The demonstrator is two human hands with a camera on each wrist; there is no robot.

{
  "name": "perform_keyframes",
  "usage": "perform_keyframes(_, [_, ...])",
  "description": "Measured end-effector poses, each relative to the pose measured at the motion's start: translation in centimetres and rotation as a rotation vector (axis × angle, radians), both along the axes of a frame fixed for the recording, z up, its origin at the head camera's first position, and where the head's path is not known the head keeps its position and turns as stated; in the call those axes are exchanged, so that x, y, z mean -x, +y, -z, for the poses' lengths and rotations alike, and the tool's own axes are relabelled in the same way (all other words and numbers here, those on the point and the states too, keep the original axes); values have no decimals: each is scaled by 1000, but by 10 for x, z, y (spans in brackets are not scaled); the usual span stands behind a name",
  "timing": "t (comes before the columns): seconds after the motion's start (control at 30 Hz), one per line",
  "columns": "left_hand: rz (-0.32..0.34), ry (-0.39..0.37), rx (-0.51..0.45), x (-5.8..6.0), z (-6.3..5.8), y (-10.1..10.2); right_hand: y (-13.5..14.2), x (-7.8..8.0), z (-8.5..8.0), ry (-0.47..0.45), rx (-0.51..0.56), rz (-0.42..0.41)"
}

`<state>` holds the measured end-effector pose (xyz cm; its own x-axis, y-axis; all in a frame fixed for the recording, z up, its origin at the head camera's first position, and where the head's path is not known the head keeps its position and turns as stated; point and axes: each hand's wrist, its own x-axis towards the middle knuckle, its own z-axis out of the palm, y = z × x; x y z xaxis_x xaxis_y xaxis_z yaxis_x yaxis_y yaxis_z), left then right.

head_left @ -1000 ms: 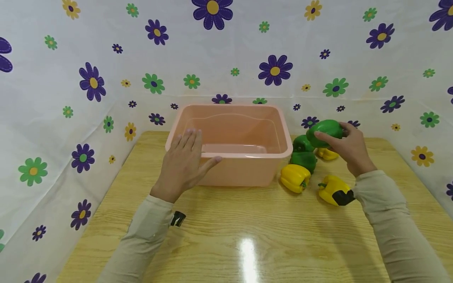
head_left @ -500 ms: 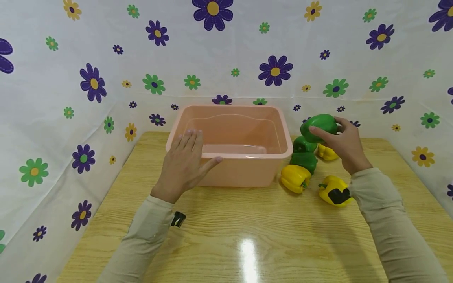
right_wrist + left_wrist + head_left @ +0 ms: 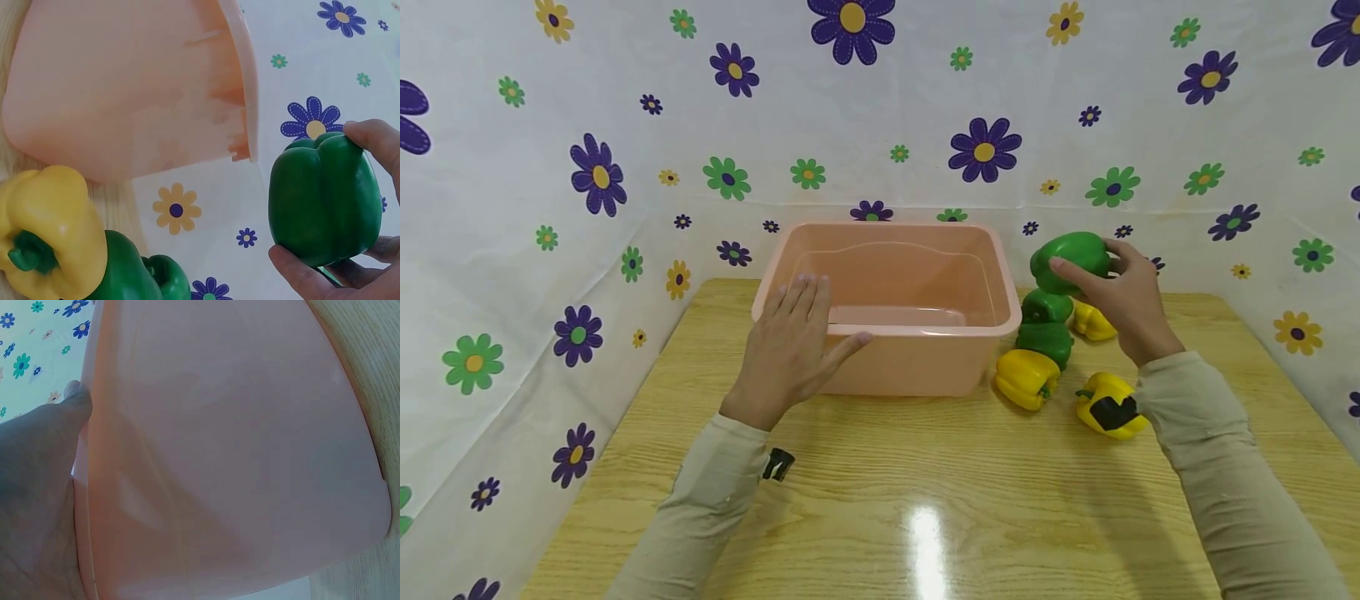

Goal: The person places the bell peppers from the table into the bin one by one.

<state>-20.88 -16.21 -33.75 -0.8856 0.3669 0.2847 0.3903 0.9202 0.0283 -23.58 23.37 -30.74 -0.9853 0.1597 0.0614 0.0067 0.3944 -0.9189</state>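
My right hand [image 3: 1126, 292] grips a green bell pepper [image 3: 1071, 262] between thumb and fingers, up off the table and to the right of the pink plastic tub [image 3: 895, 362]. In the right wrist view the held green pepper [image 3: 325, 199] shows its smooth lobed side. My left hand [image 3: 788, 346] rests with straight fingers over the tub's near left rim, thumb spread along it; the left wrist view shows that thumb at the rim and the tub's wall [image 3: 250, 425]. Below the held pepper, two green bell peppers [image 3: 1045, 343] and a yellow bell pepper [image 3: 1026, 379] lie beside the tub.
Another yellow bell pepper [image 3: 1093, 323] lies behind the green ones. Nearer my right sleeve is one more yellow bell pepper [image 3: 1093, 400], partly covered by a black wrist piece [image 3: 1114, 413]. A flowered cloth [image 3: 917, 100] hangs behind the wooden table [image 3: 865, 483].
My right hand has lifted the green bell pepper a little higher and moved it left, closer to the tub. The left hand has stayed in place on the rim.
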Motion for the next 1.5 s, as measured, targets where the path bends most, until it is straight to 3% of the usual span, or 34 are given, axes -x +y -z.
perform_keyframes(0.63, [2,-10,-3,-1,0,0,-16,1,-7,77,66,-32])
perform_keyframes(1.5, [-6,-16,11,-1,-2,1,-27,2,-15,107,127,-55])
